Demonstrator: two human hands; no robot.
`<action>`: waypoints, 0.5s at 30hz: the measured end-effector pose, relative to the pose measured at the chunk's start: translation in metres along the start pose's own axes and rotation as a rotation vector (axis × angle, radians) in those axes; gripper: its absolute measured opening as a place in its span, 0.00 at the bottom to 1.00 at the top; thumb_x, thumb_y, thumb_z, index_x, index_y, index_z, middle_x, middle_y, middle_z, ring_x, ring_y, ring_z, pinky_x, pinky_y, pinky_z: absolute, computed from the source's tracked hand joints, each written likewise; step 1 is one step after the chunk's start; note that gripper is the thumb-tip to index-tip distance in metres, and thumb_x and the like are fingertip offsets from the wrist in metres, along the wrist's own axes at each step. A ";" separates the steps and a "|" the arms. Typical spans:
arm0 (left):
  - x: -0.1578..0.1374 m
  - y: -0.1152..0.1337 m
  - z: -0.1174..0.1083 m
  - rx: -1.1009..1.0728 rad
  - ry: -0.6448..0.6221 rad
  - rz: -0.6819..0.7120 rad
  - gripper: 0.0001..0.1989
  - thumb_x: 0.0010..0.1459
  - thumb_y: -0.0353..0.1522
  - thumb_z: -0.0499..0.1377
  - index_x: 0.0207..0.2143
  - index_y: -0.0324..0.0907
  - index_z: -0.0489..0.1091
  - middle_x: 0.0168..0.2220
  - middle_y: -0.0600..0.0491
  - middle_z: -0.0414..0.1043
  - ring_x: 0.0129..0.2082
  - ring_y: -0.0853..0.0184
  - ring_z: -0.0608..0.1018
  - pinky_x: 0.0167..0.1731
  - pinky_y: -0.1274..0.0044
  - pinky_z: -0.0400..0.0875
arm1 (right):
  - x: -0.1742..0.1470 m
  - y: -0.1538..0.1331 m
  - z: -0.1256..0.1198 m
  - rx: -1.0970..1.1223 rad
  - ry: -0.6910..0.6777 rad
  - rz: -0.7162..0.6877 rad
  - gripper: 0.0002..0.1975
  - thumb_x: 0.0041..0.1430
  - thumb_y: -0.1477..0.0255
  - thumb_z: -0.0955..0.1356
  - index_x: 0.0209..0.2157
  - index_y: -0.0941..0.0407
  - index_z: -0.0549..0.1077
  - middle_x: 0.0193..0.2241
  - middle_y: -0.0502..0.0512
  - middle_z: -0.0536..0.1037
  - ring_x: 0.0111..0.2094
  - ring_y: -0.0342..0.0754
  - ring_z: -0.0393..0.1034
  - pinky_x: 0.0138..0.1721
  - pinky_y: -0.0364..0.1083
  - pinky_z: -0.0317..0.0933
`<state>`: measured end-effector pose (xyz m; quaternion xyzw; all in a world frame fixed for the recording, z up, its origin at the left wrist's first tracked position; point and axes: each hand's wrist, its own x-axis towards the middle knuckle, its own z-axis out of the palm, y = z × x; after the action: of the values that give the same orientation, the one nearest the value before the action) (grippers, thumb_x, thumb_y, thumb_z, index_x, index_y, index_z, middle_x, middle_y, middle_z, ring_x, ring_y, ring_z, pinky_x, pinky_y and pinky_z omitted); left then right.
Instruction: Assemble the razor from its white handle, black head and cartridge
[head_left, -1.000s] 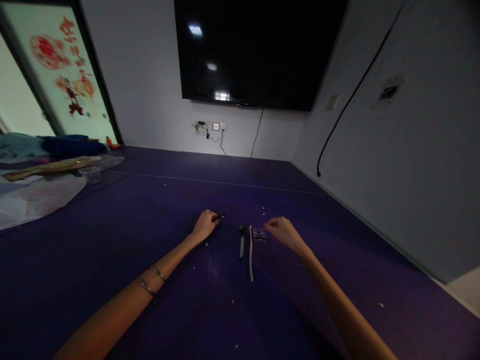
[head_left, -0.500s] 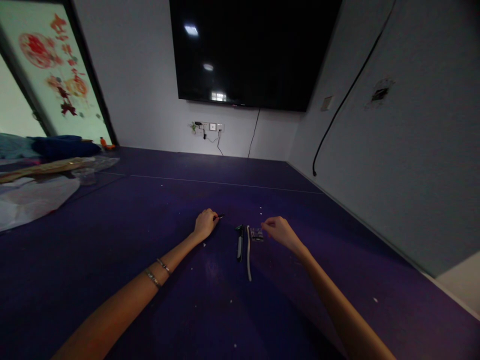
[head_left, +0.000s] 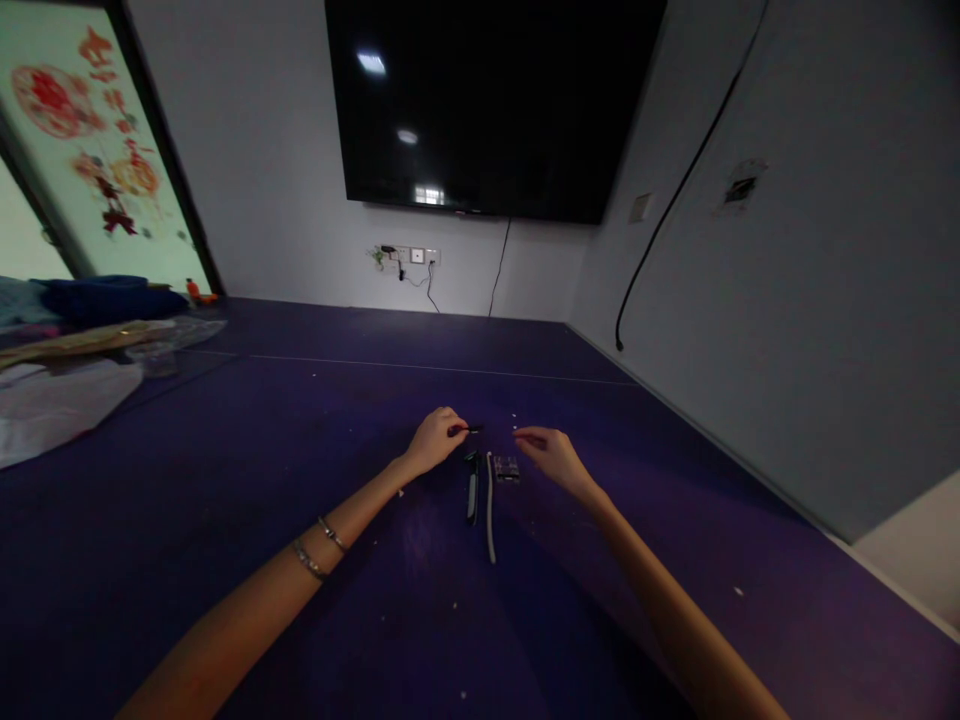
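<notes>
My left hand (head_left: 437,438) is closed around a small thin dark stick-like object (head_left: 473,429), whose end points right from my fingertips. I cannot make out its exact kind. To the right of it, my right hand (head_left: 549,450) hovers above the purple surface with fingers stretched leftward, and nothing shows in it. Between and in front of my hands lie a black and grey razor-like tool (head_left: 472,497), a thin grey tube or cord (head_left: 490,510) and a small clear flat packet with dark marks (head_left: 507,469). The packet is nearest to my right hand.
The purple surface (head_left: 315,640) reaches to the wall, with small white scraps on it. At the far left are a white bag (head_left: 71,405) and dark blue cloth (head_left: 112,300). A large screen (head_left: 495,110) and a hanging black cable (head_left: 667,230) are on the walls.
My left hand has moved right with the dark object, closer to my right hand. The right hand has shifted slightly up and away from the packet. The view has turned slightly right.
</notes>
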<state>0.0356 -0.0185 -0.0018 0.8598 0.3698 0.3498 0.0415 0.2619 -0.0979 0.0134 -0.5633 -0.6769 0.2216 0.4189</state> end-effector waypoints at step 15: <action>-0.001 0.051 0.001 0.116 -0.123 0.268 0.09 0.59 0.31 0.53 0.38 0.40 0.71 0.37 0.50 0.69 0.39 0.65 0.68 0.42 0.71 0.60 | 0.006 0.011 0.002 0.204 -0.072 0.094 0.13 0.47 0.67 0.69 0.33 0.60 0.77 0.30 0.56 0.79 0.29 0.45 0.71 0.27 0.42 0.65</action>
<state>0.0670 -0.0563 0.0134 0.9222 0.2680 0.2769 -0.0328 0.2669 -0.0889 0.0060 -0.5404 -0.6382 0.3289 0.4388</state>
